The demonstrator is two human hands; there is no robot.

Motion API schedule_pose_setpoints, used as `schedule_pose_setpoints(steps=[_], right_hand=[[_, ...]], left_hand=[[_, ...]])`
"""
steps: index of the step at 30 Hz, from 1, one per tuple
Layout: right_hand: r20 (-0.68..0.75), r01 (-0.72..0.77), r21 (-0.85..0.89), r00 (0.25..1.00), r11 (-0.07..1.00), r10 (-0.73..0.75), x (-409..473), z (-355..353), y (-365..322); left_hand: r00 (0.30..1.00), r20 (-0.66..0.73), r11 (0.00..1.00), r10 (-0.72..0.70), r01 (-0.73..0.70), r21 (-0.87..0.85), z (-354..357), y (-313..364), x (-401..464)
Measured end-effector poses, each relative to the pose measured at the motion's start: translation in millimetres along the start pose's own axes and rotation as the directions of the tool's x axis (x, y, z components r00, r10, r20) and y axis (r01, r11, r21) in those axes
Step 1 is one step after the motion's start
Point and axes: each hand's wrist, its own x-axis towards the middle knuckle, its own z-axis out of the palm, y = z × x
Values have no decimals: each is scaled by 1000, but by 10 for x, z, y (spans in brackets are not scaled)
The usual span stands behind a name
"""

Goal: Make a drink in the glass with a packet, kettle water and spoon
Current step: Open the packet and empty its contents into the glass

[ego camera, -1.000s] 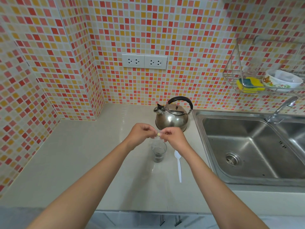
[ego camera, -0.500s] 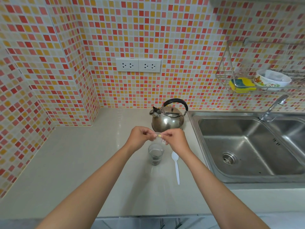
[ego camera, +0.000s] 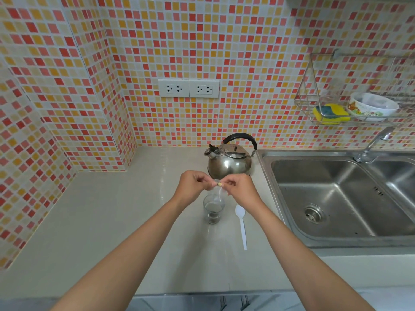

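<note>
Pinching a small clear packet (ego camera: 217, 191) from both sides, the left hand (ego camera: 192, 184) and right hand (ego camera: 239, 189) meet directly above the glass (ego camera: 213, 209). Fingers of each hand are pressed together on the packet's top edge; the packet hangs down, its lower end at the glass mouth. Whether it touches the rim cannot be told. Glass stands upright on the bench (ego camera: 107, 221), dark material at its bottom. White plastic spoon (ego camera: 241, 225) lies flat on the bench just right of the glass, bowl away from the person, not touching the glass. Steel kettle (ego camera: 229, 160) with black handle sits behind the glass, beside the sink (ego camera: 336, 198). Wall rack (ego camera: 314, 90) above the sink holds a yellow sponge (ego camera: 330, 113) and a bowl (ego camera: 370, 106).
</note>
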Motion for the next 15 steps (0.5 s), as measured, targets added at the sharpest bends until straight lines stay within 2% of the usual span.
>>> schedule_pose_setpoints(steps=[3, 7, 15], right_hand=[[-43, -4, -8, 999, 1000, 3, 11, 2, -17], [-16, -31, 21, 999, 999, 31, 0, 45, -12], [76, 33, -123, 997, 992, -24, 9, 38, -48]], left_hand=[[1000, 30, 1000, -1, 1, -26, -8, 5, -8], [1000, 4, 998, 10, -10, 69, -10, 13, 3], [1000, 23, 977, 6, -11, 213, 5, 0, 6]])
